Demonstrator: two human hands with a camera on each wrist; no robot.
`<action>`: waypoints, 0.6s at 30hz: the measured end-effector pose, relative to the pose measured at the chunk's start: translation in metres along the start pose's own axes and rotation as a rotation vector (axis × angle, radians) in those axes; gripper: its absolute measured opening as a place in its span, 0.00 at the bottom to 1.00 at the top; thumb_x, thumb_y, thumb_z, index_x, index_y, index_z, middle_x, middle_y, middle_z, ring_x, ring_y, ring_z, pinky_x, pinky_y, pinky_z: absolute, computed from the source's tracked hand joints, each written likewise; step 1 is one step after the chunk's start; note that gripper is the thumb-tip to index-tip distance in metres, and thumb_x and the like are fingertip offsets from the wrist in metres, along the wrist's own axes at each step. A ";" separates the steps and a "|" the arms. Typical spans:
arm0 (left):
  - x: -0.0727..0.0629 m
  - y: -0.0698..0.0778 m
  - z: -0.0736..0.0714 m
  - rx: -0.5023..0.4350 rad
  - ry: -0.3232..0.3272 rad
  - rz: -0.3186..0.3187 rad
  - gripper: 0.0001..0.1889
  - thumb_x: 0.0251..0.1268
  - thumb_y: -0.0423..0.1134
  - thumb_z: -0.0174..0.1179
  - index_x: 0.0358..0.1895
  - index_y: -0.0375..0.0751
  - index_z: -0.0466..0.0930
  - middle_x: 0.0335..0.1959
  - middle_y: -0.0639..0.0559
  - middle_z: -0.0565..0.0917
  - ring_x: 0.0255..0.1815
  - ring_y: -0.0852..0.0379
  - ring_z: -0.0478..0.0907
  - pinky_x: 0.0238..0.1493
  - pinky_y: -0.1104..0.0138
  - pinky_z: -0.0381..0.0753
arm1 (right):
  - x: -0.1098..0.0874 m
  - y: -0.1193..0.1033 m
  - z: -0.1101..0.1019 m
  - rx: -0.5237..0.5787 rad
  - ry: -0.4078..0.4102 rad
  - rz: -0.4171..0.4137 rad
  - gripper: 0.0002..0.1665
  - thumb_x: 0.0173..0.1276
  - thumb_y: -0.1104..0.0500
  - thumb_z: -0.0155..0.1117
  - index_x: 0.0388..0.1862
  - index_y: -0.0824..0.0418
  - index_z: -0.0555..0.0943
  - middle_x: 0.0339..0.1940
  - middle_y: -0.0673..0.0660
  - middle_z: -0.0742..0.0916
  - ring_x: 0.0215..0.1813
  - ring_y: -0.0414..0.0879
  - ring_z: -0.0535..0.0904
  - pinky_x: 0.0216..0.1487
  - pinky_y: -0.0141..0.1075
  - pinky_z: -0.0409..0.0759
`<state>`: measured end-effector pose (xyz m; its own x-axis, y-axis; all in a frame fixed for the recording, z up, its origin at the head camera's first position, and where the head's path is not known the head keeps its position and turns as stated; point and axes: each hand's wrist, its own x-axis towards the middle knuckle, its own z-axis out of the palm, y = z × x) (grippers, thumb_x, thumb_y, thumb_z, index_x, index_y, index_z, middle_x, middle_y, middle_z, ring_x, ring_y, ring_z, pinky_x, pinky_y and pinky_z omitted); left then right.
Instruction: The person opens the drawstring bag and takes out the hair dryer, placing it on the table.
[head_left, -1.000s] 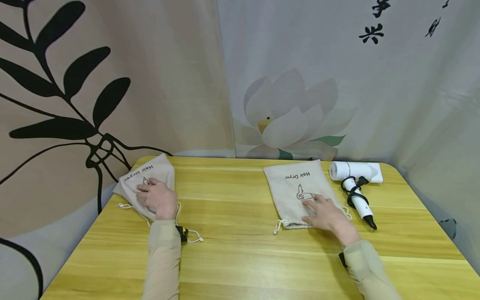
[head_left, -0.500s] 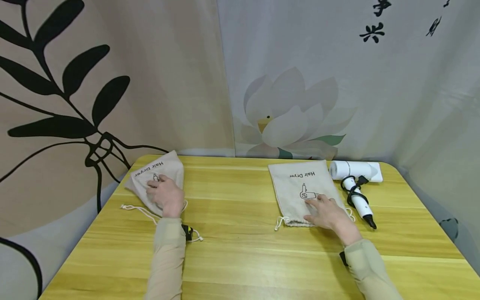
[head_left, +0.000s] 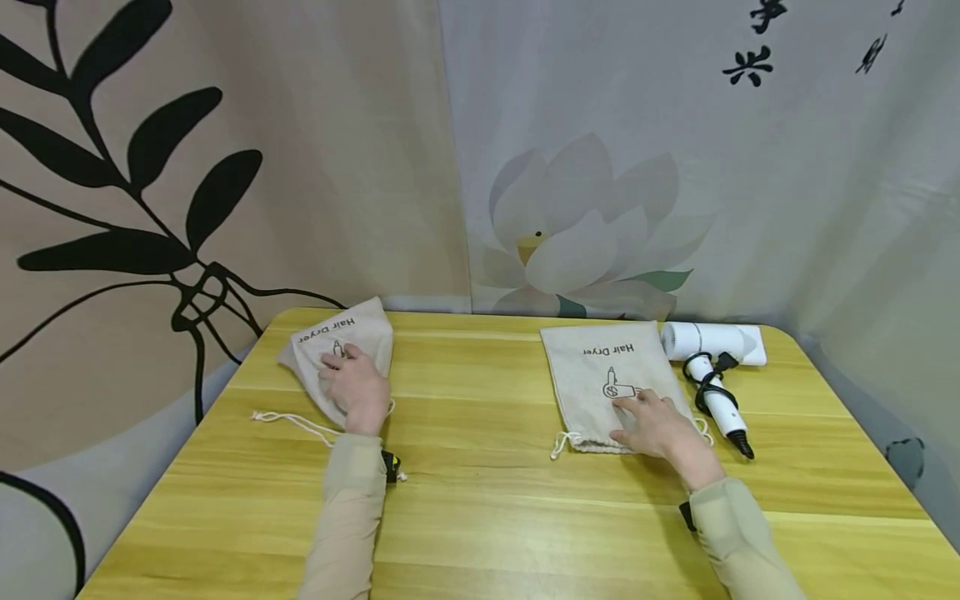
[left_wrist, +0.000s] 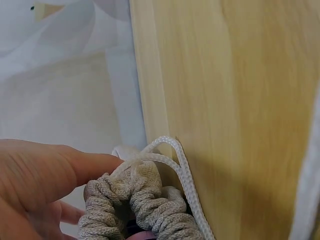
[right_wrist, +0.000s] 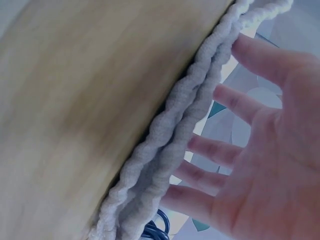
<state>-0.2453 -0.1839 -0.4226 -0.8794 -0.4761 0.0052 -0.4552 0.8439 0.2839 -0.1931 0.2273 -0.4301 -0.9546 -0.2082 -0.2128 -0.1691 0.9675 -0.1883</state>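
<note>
In the head view, my left hand (head_left: 356, 390) grips a light drawstring bag (head_left: 377, 325) printed "Hair Dryer", at the table's far left. The left wrist view shows the thumb against the bag's gathered mouth (left_wrist: 105, 200), which gapes over something dark and pinkish inside. White cords trail from it. A second such bag (head_left: 566, 367), printed with a hair dryer drawing, lies flat on the right. Over its near right part is my right hand (head_left: 660, 429), fingers spread. In the right wrist view, those straight fingertips meet the edge of the bag's mouth (right_wrist: 170, 145).
Beside the right bag lies a white hair dryer (head_left: 712, 342) with its black cord (head_left: 708, 392) wound round the handle. The wooden table (head_left: 465, 500) ends at a printed curtain (head_left: 360, 167) behind. A white drawstring (head_left: 292, 419) lies left of the left forearm.
My left hand has moved to the right across the table, and the left bag has come along with it. The right bag has shifted slightly right under my right hand. The hair dryer stays put.
</note>
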 end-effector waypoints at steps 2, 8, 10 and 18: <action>-0.002 0.004 0.001 0.010 0.001 0.014 0.43 0.60 0.39 0.57 0.73 0.28 0.43 0.69 0.15 0.47 0.63 0.19 0.57 0.54 0.37 0.73 | 0.000 0.000 0.000 -0.004 0.000 -0.001 0.36 0.63 0.42 0.62 0.66 0.56 0.70 0.65 0.75 0.69 0.59 0.77 0.67 0.48 0.67 0.74; -0.009 0.015 0.004 0.024 0.000 0.054 0.41 0.59 0.38 0.57 0.73 0.29 0.46 0.68 0.16 0.50 0.63 0.21 0.60 0.53 0.40 0.75 | -0.001 0.000 0.000 -0.007 0.005 -0.003 0.36 0.62 0.42 0.62 0.66 0.56 0.70 0.64 0.75 0.69 0.58 0.77 0.68 0.47 0.66 0.75; -0.012 0.018 0.005 0.023 0.001 0.066 0.41 0.58 0.37 0.57 0.73 0.29 0.47 0.68 0.16 0.50 0.63 0.21 0.60 0.53 0.40 0.75 | -0.001 0.000 0.000 -0.002 0.005 -0.002 0.36 0.62 0.42 0.62 0.66 0.56 0.70 0.65 0.75 0.69 0.59 0.77 0.67 0.47 0.66 0.74; -0.019 0.027 0.008 0.031 0.024 0.130 0.42 0.56 0.38 0.60 0.72 0.28 0.50 0.67 0.16 0.53 0.61 0.22 0.63 0.50 0.42 0.78 | -0.001 0.000 0.001 -0.002 0.023 -0.013 0.35 0.62 0.42 0.62 0.65 0.56 0.71 0.64 0.74 0.70 0.59 0.76 0.68 0.48 0.66 0.74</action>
<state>-0.2424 -0.1503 -0.4224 -0.9279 -0.3676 0.0627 -0.3420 0.9059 0.2499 -0.1921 0.2276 -0.4312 -0.9576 -0.2176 -0.1886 -0.1821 0.9650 -0.1890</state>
